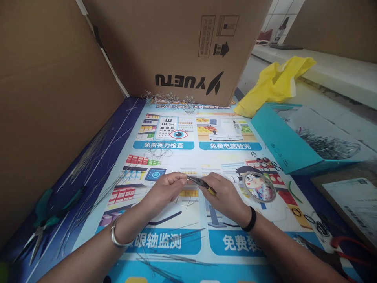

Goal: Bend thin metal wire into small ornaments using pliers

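Over the middle of a printed poster sheet, my left hand pinches a thin wire, part of which curves below the fingers. My right hand is closed around small pliers with yellow-and-black handles. The jaws point left and meet the wire at my left fingertips; whether they are clamped on it is too small to tell. A clear round dish sits to the right of my right hand.
Green-handled pliers lie at left near loose wires. Cardboard walls the back and left. At right are a teal box of wire pieces, a yellow bag, black rings and red-handled scissors.
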Available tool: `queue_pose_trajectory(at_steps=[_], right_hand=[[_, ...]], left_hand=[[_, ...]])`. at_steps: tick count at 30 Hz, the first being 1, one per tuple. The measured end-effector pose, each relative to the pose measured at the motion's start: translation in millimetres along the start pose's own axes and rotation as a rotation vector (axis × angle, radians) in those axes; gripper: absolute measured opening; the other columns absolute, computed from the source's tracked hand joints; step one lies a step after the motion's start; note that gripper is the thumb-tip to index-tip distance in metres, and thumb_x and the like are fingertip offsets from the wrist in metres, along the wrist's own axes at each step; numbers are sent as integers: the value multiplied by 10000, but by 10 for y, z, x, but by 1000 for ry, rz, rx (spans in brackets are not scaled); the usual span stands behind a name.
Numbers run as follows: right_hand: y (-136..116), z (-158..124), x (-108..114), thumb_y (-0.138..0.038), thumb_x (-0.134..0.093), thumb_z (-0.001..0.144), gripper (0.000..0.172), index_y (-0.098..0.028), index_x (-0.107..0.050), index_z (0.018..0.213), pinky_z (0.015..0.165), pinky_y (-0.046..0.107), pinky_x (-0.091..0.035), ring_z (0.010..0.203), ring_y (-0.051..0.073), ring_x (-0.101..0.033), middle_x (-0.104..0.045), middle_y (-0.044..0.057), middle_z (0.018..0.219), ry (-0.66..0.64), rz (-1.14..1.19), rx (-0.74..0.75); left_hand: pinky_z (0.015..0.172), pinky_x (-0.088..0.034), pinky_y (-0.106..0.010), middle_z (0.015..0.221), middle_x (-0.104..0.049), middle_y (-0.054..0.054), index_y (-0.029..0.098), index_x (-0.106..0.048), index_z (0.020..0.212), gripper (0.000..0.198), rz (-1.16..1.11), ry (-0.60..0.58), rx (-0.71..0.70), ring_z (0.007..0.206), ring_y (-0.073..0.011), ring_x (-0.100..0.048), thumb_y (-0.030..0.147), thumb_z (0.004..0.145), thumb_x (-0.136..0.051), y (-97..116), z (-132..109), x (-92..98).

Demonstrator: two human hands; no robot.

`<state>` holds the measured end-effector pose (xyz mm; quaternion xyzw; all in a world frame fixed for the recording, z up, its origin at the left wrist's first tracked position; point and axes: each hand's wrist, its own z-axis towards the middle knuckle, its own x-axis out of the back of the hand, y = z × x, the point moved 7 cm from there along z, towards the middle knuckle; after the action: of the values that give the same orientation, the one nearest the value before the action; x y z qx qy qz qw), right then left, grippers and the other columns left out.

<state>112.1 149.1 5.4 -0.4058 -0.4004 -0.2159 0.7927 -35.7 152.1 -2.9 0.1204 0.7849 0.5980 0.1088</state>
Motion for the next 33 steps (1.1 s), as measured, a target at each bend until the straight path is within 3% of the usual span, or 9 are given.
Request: queue_pose_trajectory(at_steps=[9,15,27,33], right_hand=[[12,30,40,-175,-509,836,94,-166,-587,888,689,295,-461,785,176,-543,-580,61,817,4,17,5],[-11,23,48,-171,-500,841,92,-158,-583,880,695,298,-448,788,182,-532,-580,68,826,12,-46,39],[-63,52,37,-181,-522,829,77,-172,-590,794,667,303,-348,752,192,-484,-560,48,763,-59,-399,67],[-98,50,39,-152,-508,827,93,-170,-586,780,654,298,-325,736,186,-475,-550,46,739,-42,-445,64]], left_hand=[[424,-251,-193,485,-436,57,192,-677,872,245,249,72,-50,428,-73,-302,341,816,-491,50,39,114],[528,-362,-200,653,-598,20,205,-673,904,241,433,81,-152,542,-93,-453,299,829,-465,100,54,134],[481,-301,-198,493,-388,71,173,-604,789,227,392,40,-107,464,-82,-331,315,849,-438,63,51,80],[522,-337,-205,543,-443,57,176,-564,744,216,524,119,-194,510,-90,-387,284,856,-414,98,23,66]])
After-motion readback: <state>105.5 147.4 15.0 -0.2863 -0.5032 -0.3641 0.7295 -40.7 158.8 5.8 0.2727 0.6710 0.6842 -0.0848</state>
